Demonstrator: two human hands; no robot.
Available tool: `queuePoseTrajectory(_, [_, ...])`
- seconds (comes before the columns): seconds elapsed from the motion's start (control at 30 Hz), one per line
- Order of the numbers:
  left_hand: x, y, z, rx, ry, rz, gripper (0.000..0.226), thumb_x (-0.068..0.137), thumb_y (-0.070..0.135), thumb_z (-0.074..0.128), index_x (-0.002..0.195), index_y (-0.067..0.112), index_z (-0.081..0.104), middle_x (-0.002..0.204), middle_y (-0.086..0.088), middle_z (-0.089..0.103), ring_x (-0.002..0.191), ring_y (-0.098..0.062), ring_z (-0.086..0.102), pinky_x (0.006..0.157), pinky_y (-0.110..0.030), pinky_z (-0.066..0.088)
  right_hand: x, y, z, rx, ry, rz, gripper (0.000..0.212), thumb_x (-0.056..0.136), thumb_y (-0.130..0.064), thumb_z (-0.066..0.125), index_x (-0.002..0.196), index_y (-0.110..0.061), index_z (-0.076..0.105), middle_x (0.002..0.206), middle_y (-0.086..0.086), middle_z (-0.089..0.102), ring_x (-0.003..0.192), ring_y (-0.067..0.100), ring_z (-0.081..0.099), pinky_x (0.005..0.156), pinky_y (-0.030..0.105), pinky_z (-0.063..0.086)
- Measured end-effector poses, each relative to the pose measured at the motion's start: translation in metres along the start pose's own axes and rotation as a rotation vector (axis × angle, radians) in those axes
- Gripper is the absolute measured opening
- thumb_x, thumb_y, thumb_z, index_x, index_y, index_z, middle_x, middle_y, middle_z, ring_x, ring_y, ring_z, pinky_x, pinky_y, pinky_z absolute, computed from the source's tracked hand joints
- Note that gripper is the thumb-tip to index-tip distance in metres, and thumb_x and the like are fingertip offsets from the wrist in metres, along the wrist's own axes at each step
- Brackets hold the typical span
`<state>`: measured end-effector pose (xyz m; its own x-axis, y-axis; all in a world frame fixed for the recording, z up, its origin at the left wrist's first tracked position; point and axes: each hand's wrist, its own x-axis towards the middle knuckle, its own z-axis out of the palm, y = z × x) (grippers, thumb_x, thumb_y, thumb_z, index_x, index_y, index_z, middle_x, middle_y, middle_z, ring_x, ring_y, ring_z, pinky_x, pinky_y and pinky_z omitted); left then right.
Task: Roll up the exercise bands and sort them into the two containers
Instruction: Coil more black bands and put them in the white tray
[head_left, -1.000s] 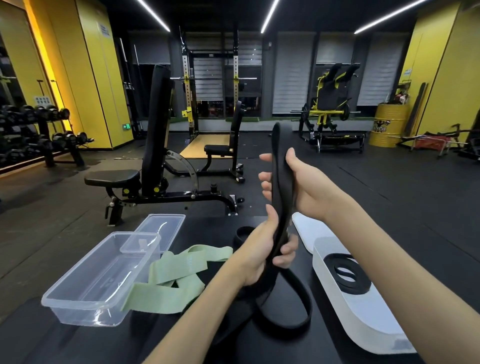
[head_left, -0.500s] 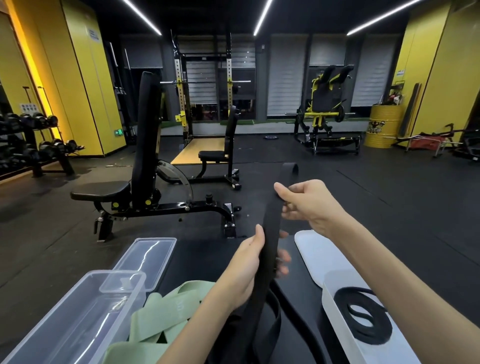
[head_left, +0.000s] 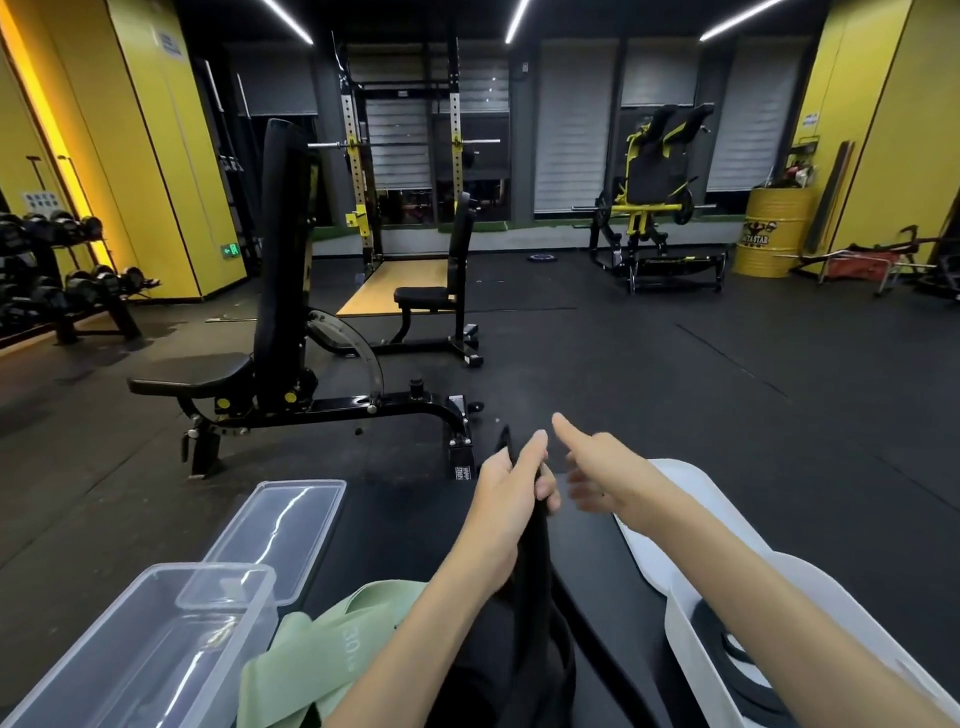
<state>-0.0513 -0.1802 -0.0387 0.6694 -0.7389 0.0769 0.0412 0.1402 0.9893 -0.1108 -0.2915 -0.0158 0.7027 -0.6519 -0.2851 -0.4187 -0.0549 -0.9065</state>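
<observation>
Left hand (head_left: 511, 501) curls round the black band (head_left: 537, 566) just under its top end; the rest hangs down to the table (head_left: 405, 530). Right hand (head_left: 602, 480) has let go of that end since half a second ago. Its thumb sticks out and its fingers are loose and blurred, with nothing in them that shows. The raised stretch has dropped low, so you're likely set to start the roll, which isn't begun yet.

Far left is the clear container (head_left: 104, 665), its lid (head_left: 280, 525) just behind. The green band (head_left: 322, 665) lies unrolled against the container and under your left forearm. On the right, the white lid (head_left: 675, 478) sits beneath the right wrist. The white container (head_left: 691, 623) already holds a coiled black band (head_left: 727, 670). Your right forearm crosses over it, so it's partly blocked.
</observation>
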Motion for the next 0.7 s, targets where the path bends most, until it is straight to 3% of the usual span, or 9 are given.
queuePoseTrajectory(0.07, [0.010, -0.005, -0.003, 0.009, -0.031, -0.039, 0.035, 0.086, 0.043, 0.062, 0.078, 0.013, 0.045, 0.054, 0.007, 0.044, 0.061, -0.019, 0.049, 0.067, -0.029, 0.043, -0.003, -0.004, -0.002, 0.185, -0.250, 0.036, 0.056, 0.091, -0.059, 0.044, 0.086, -0.006, 0.060, 0.064, 0.005, 0.052, 0.052, 0.017, 0.047, 0.063, 0.028, 0.045])
queuePoseTrajectory(0.13, [0.017, -0.009, -0.004, -0.123, -0.116, -0.100, 0.021, 0.093, 0.028, 0.057, 0.088, 0.010, 0.048, 0.057, 0.004, 0.042, 0.056, -0.017, 0.050, 0.057, -0.025, 0.044, 0.001, -0.008, 0.000, 0.303, -0.380, 0.020, 0.041, 0.094, -0.048, 0.047, 0.085, -0.010, 0.058, 0.055, 0.004, 0.047, 0.042, 0.016, 0.038, 0.052, 0.027, 0.039])
queuePoseTrajectory(0.27, [0.028, -0.017, -0.014, -0.253, -0.218, -0.201, 0.013, 0.099, 0.015, 0.047, 0.097, 0.004, 0.054, 0.064, -0.003, 0.048, 0.060, -0.017, 0.057, 0.057, -0.024, 0.047, 0.026, -0.008, 0.005, 0.199, -0.350, -0.058, 0.032, 0.097, -0.025, 0.047, 0.084, 0.000, 0.062, 0.047, 0.005, 0.046, 0.035, 0.015, 0.037, 0.044, 0.026, 0.033])
queuePoseTrajectory(0.43, [0.040, -0.034, -0.022, -0.276, -0.233, -0.259, 0.011, 0.097, 0.020, 0.051, 0.094, 0.010, 0.055, 0.065, -0.001, 0.048, 0.060, -0.016, 0.053, 0.057, -0.024, 0.044, 0.055, -0.009, 0.018, 0.178, -0.361, -0.061, 0.035, 0.097, -0.018, 0.048, 0.101, 0.014, 0.063, 0.070, 0.011, 0.066, 0.038, 0.020, 0.045, 0.033, 0.022, 0.036])
queuePoseTrajectory(0.5, [0.046, -0.042, -0.022, -0.311, -0.205, -0.285, 0.020, 0.098, 0.027, 0.050, 0.100, 0.009, 0.058, 0.071, -0.004, 0.054, 0.064, -0.019, 0.059, 0.060, -0.026, 0.048, 0.070, -0.011, 0.024, 0.247, -0.292, -0.043, 0.031, 0.098, -0.017, 0.047, 0.095, 0.006, 0.066, 0.079, 0.009, 0.069, 0.050, 0.018, 0.059, 0.038, 0.022, 0.042])
queuePoseTrajectory(0.57, [0.048, -0.054, -0.022, -0.290, -0.157, -0.339, 0.039, 0.098, 0.042, 0.044, 0.110, 0.009, 0.060, 0.079, -0.006, 0.058, 0.066, -0.020, 0.061, 0.061, -0.028, 0.049, 0.089, -0.017, 0.026, 0.369, -0.210, -0.036, 0.030, 0.099, -0.018, 0.045, 0.088, -0.002, 0.067, 0.088, 0.008, 0.070, 0.068, 0.015, 0.066, 0.058, 0.025, 0.051])
queuePoseTrajectory(0.63, [0.052, -0.066, -0.023, -0.303, -0.084, -0.373, 0.051, 0.096, 0.053, 0.037, 0.111, 0.009, 0.059, 0.076, -0.002, 0.055, 0.057, -0.015, 0.055, 0.055, -0.026, 0.045, 0.109, -0.025, 0.024, 0.500, -0.169, -0.072, 0.032, 0.100, -0.017, 0.042, 0.084, -0.002, 0.065, 0.089, 0.009, 0.069, 0.071, 0.015, 0.066, 0.073, 0.029, 0.053])
queuePoseTrajectory(0.7, [0.059, -0.070, -0.023, -0.388, -0.019, -0.395, 0.048, 0.096, 0.055, 0.036, 0.105, 0.011, 0.054, 0.065, 0.002, 0.048, 0.047, -0.010, 0.041, 0.045, -0.021, 0.038, 0.124, -0.026, 0.025, 0.550, -0.171, -0.089, 0.035, 0.102, -0.020, 0.038, 0.084, -0.003, 0.064, 0.090, 0.009, 0.068, 0.075, 0.016, 0.065, 0.076, 0.028, 0.053])
